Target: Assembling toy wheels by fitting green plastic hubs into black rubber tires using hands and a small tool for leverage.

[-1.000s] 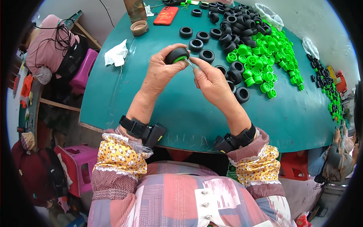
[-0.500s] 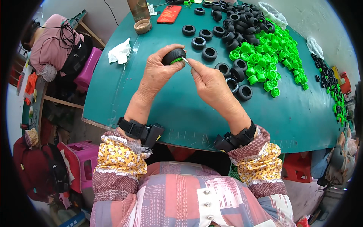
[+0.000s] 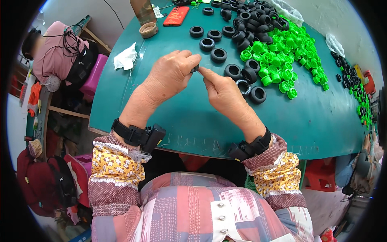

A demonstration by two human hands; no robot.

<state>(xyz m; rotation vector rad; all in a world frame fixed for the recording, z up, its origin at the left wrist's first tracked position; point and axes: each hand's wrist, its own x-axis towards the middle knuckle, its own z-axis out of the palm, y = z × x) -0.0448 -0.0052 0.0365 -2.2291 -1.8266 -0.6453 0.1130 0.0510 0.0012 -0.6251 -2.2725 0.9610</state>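
Above green desk (image 3: 193, 125), mid-scene | ribbed black rubber tyre (image 3: 194, 69) gripped by left hand (image 3: 168, 74), now rolled over it | green plastic rim hidden, its fit unreadable | right hand (image 3: 224, 92) alongside, grip cannot be told

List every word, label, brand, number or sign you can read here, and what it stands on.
Nothing reads clearly enough to quote.
Tyre beside the right hand: pale lettering, too small.
Tyre farther away: pale lettering, too small.
Brown bottle: partial lettering, too blurred.
Red phone: pale design, cannot tell whether any is writing.
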